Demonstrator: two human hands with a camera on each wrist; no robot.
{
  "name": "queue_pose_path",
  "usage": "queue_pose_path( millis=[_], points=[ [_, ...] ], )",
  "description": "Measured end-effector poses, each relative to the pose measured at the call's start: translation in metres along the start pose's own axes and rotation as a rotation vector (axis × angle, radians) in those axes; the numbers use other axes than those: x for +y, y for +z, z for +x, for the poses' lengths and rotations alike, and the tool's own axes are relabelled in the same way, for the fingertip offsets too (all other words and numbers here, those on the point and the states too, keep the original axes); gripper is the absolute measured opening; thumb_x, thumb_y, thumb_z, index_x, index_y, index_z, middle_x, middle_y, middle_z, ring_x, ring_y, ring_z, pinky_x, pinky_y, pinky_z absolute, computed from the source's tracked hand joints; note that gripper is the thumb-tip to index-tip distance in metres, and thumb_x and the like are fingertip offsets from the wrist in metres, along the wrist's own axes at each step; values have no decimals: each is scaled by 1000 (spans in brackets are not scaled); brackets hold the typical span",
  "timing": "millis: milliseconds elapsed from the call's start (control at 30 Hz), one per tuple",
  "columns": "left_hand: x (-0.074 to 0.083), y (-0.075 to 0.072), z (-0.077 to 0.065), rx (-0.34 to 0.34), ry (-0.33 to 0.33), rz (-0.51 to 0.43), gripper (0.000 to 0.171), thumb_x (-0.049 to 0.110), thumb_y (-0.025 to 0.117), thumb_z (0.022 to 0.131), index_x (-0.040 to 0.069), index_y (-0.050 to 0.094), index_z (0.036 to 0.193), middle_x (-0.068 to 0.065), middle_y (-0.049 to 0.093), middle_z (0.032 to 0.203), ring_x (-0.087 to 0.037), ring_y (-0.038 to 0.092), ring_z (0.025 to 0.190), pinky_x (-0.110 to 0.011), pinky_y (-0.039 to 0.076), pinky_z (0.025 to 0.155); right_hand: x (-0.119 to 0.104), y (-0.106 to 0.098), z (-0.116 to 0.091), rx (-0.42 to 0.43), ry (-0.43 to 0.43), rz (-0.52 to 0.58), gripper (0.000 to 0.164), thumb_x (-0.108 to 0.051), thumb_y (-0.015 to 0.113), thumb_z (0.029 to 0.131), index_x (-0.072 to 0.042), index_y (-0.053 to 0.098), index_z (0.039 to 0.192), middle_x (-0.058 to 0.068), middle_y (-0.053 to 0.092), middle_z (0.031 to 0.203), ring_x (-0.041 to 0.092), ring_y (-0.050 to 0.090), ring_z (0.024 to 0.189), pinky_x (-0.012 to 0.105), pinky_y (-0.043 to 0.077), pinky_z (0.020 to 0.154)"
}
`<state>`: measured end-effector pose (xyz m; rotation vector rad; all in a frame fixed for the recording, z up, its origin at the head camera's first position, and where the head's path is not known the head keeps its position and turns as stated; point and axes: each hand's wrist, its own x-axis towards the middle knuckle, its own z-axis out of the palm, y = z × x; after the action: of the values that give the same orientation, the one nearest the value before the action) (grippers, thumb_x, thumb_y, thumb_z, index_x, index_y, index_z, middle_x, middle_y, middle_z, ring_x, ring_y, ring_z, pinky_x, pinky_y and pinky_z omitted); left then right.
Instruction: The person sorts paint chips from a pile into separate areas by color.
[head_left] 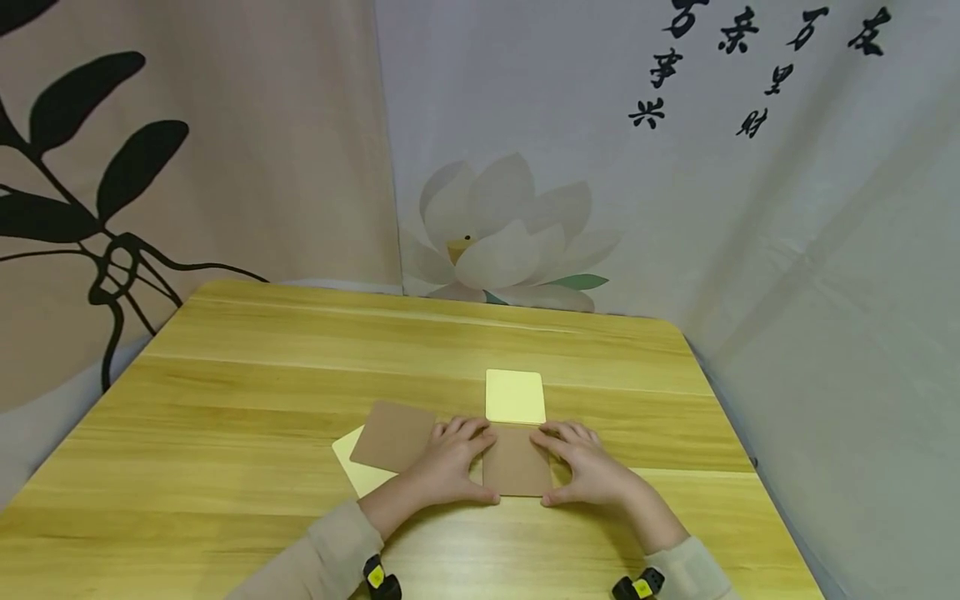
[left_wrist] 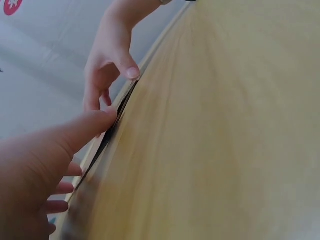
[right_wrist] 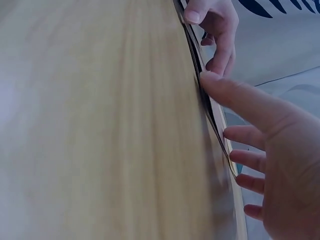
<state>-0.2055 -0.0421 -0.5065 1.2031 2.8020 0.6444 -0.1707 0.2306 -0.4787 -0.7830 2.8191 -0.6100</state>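
A square brown card (head_left: 517, 462) lies in front of me near the table's front, between my two hands. My left hand (head_left: 452, 467) holds its left side, the thumb at the near corner and the fingers toward the far corner. On the opposite side my right hand (head_left: 588, 471) holds it in the same way, thumb near and fingers far. In the left wrist view, a dark gap shows along the card's near edge (left_wrist: 119, 117), between the thumbs. A pale yellow square card (head_left: 515, 397) with rounded corners lies right at the brown card's far edge.
To the left of my left hand, another brown card (head_left: 392, 436) overlaps a yellow card (head_left: 356, 473), both lying askew. The wooden table (head_left: 225, 400) reaches back to a curtain (head_left: 510, 108) printed with a lotus and dark characters.
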Motion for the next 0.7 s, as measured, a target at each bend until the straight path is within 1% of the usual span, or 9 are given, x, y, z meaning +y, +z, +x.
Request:
queue_pose_path(
  millis=[133,333,500,700],
  points=[
    [-2,-3,-1,14,7,-24,91,68,72,67,13,54,137,-7,41,144,-28,34,129,-52,26,98,-1,0,0,25,8,5,91,-53,79,70,-14,44,145,10,35,147,32,25,133,58,18,103],
    [-8,-10,-5,25,22,-23,92,67,74,66,14,53,139,-8,41,144,-28,34,128,-50,27,95,-1,3,2,82,22,-8,90,-54,79,69,-16,47,143,10,35,148,30,24,134,54,16,105],
    [-19,-17,-12,33,33,-36,91,65,75,66,14,53,138,-8,39,146,-29,32,129,-53,25,97,-7,5,4,143,21,-22,90,-58,78,68,-13,49,141,13,37,147,34,27,134,58,17,103],
    [-33,-26,-22,37,32,-33,92,65,74,67,14,51,140,-7,39,146,-29,32,130,-53,22,98,-16,8,10,172,19,-12,93,-60,77,68,-13,48,142,14,36,147,37,27,133,59,16,103]
  ],
)
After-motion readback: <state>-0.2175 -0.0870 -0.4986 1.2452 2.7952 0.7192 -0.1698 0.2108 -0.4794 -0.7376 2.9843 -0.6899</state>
